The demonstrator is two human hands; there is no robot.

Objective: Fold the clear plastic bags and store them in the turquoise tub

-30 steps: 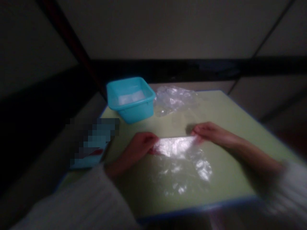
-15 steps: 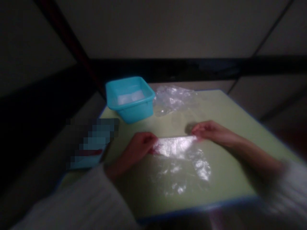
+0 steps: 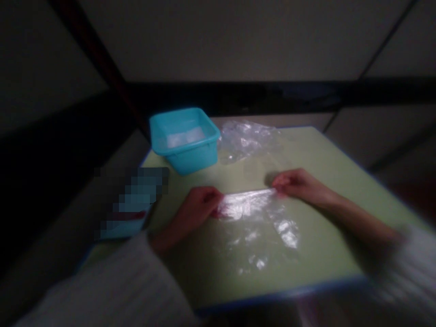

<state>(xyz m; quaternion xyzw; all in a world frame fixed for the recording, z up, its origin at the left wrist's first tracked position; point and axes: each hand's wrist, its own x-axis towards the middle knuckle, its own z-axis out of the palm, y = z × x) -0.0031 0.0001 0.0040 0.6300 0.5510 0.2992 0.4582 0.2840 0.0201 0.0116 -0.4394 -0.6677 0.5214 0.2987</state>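
A clear plastic bag [image 3: 250, 209] is stretched between my two hands over the yellowish table [image 3: 327, 172]. My left hand [image 3: 204, 202] pinches the left end of its straight upper edge. At the right end of that edge, my right hand [image 3: 291, 182] is closed on the film with thumb and fingers. The lower part of the bag spreads toward the table's front edge, crinkled and shiny. Dim, blurred light hides the exact finger contact.
A turquoise plastic basin [image 3: 194, 156] with whitish flat pieces inside stands at the back left. Beside it lies a crumpled heap of clear plastic [image 3: 247, 138]. A pixelated flat object [image 3: 136, 204] lies at the left edge. A pale wall rises behind the table.
My right hand has risen very slightly, so the bag's upper edge tilts up a little more to the right. Both hands keep their hold.
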